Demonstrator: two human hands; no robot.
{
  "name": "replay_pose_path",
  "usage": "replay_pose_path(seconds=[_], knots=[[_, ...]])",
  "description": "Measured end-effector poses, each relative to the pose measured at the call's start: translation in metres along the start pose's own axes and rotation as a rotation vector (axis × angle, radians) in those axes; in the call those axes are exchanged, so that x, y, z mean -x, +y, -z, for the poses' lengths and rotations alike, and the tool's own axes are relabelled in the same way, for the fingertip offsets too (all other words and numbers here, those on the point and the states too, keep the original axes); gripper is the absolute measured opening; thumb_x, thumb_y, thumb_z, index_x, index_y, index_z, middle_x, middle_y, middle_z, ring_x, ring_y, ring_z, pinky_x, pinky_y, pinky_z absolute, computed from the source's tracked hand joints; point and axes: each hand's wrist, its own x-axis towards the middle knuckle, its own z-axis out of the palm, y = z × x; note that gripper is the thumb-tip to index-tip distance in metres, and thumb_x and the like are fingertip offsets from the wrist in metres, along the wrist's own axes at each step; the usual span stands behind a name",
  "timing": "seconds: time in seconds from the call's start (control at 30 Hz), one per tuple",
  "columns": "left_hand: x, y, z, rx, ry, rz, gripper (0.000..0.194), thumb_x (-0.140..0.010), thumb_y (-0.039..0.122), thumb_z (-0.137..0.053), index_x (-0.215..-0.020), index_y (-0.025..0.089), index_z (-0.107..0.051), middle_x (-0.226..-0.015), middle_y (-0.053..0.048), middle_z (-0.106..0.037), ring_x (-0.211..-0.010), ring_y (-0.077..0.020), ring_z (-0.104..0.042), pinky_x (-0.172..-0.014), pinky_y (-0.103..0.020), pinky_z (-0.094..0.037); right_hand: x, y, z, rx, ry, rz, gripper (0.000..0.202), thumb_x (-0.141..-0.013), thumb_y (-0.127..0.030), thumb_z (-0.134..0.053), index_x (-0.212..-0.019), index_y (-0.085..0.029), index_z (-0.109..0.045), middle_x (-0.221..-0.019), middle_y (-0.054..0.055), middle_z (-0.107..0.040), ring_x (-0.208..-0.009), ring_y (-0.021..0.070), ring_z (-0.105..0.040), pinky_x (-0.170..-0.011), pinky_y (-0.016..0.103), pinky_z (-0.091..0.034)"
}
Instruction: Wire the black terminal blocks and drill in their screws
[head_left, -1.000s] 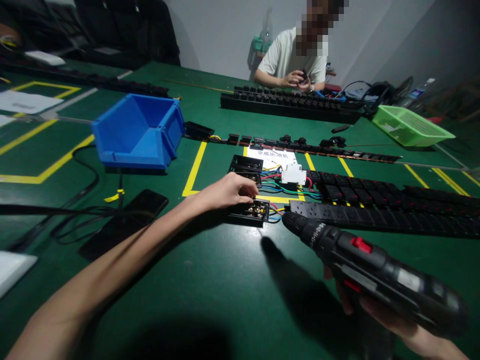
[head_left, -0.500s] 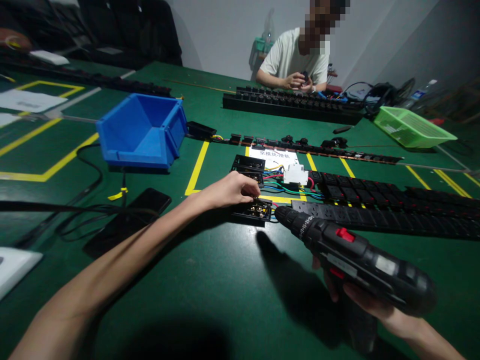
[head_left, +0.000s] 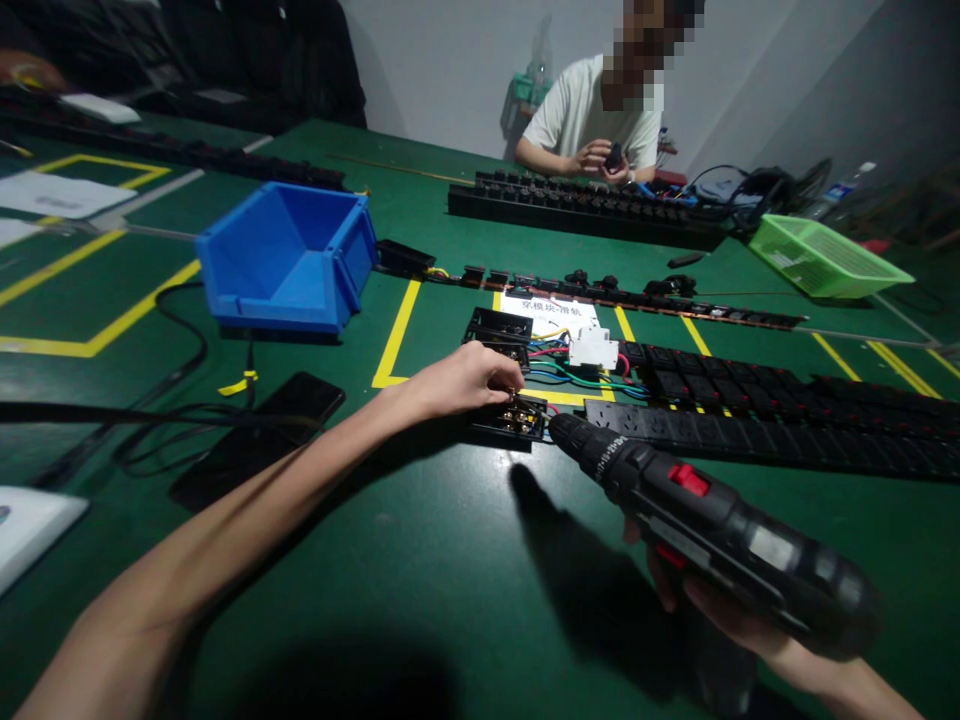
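My right hand (head_left: 720, 600) is wrapped round a black cordless drill (head_left: 697, 510) with red switches. Its chuck points left, close to a small black terminal box (head_left: 510, 435) with brass-coloured contacts inside. Over that box, my left hand (head_left: 480, 378) is closed in a pinch, its fingertips down at the contacts; what they pinch is too small to make out. A black socket strip (head_left: 675, 430) extends right from the box. Behind it lies another black box (head_left: 495, 325), wired to a white circuit breaker (head_left: 594, 348) by red, yellow, blue and green wires.
A blue bin (head_left: 285, 265) stands left of centre, with a black phone (head_left: 307, 400) and cables in front. A green basket (head_left: 829, 255) sits at the right. Across the table, a person (head_left: 592, 120) handles a small black part behind a long black rail (head_left: 577, 212).
Both hands and the drill hold almost the same place; the drill's rear end has dipped slightly. The view has shifted a little. Across the table, the person's hands have moved slightly.
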Motion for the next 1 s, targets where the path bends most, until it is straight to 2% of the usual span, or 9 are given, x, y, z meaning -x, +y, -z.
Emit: replay_pose_path(seconds=[0.1, 0.17, 0.27, 0.43, 0.6, 0.8, 0.93, 1.0], knots=[[0.000, 0.000, 0.000, -0.004, -0.001, 0.000, 0.020, -0.080, 0.009, -0.064, -0.098, 0.013, -0.072, -0.089, -0.006, -0.074, -0.080, -0.0146, -0.069, -0.073, -0.024, -0.051, -0.001, -0.002, -0.003, -0.004, 0.028, -0.003, 0.011, -0.086, -0.030, -0.056, -0.093, -0.026, -0.065, -0.078, 0.004, -0.069, -0.061, 0.0184, -0.066, -0.056, 0.029, -0.057], [0.000, 0.000, 0.000, -0.007, 0.003, 0.007, 0.019, -0.080, 0.010, -0.064, -0.098, 0.012, -0.072, -0.088, -0.006, -0.074, -0.080, -0.0148, -0.069, -0.073, -0.024, -0.051, 0.000, -0.004, -0.006, 0.011, 0.053, -0.002, 0.011, -0.086, -0.031, -0.057, -0.086, -0.024, -0.065, -0.078, 0.005, -0.069, -0.061, 0.0179, -0.065, -0.057, 0.029, -0.058], [-0.001, 0.001, 0.000, -0.020, 0.001, 0.002, 0.019, -0.080, 0.011, -0.065, -0.097, 0.012, -0.072, -0.089, -0.006, -0.074, -0.080, -0.0156, -0.069, -0.073, -0.025, -0.051, 0.003, -0.005, -0.009, 0.005, 0.056, -0.026, 0.013, -0.088, -0.032, -0.056, -0.090, -0.023, -0.065, -0.075, 0.005, -0.069, -0.063, 0.0186, -0.067, -0.060, 0.029, -0.058], [-0.001, 0.002, 0.000, 0.017, 0.004, -0.005, 0.020, -0.079, 0.011, -0.066, -0.098, 0.013, -0.072, -0.088, -0.005, -0.074, -0.080, -0.0152, -0.068, -0.074, -0.025, -0.051, 0.011, 0.001, -0.008, -0.022, 0.046, -0.070, 0.018, -0.086, -0.026, -0.059, -0.104, -0.025, -0.064, -0.082, 0.006, -0.072, -0.070, 0.0201, -0.070, -0.066, 0.031, -0.060], [-0.001, 0.003, -0.002, 0.019, 0.018, 0.020, 0.020, -0.078, 0.008, -0.065, -0.097, 0.011, -0.072, -0.088, -0.006, -0.074, -0.079, -0.0152, -0.069, -0.073, -0.025, -0.051, 0.010, 0.007, -0.007, -0.024, 0.051, -0.052, 0.009, -0.087, -0.028, -0.059, -0.092, -0.024, -0.065, -0.076, 0.004, -0.070, -0.067, 0.0189, -0.068, -0.061, 0.028, -0.058], [0.000, 0.003, -0.003, 0.022, 0.027, 0.008, 0.021, -0.078, 0.007, -0.065, -0.097, 0.011, -0.071, -0.089, -0.006, -0.073, -0.081, -0.0158, -0.069, -0.074, -0.026, -0.051, -0.001, 0.001, -0.007, -0.107, 0.036, -0.024, 0.034, -0.093, -0.038, -0.049, -0.126, -0.028, -0.051, -0.080, 0.003, -0.063, -0.067, 0.0176, -0.060, -0.062, 0.031, -0.052], [-0.001, 0.000, -0.003, 0.072, 0.034, 0.030, 0.025, -0.077, 0.010, -0.066, -0.102, 0.011, -0.069, -0.096, -0.007, -0.073, -0.084, -0.0162, -0.070, -0.075, -0.025, -0.053, 0.001, -0.001, -0.003, -0.088, 0.029, -0.020, 0.036, -0.093, -0.039, -0.048, -0.129, -0.033, -0.048, -0.080, 0.004, -0.063, -0.066, 0.0191, -0.059, -0.062, 0.033, -0.050], [-0.001, -0.003, -0.004, 0.080, 0.036, 0.042, 0.029, -0.078, 0.012, -0.066, -0.106, 0.012, -0.068, -0.099, -0.007, -0.072, -0.084, -0.0162, -0.070, -0.073, -0.025, -0.053, 0.005, -0.002, 0.001, -0.074, 0.057, -0.030, 0.046, -0.090, -0.040, -0.053, -0.135, -0.036, -0.045, -0.087, 0.005, -0.066, -0.064, 0.0209, -0.060, -0.062, 0.036, -0.052]])
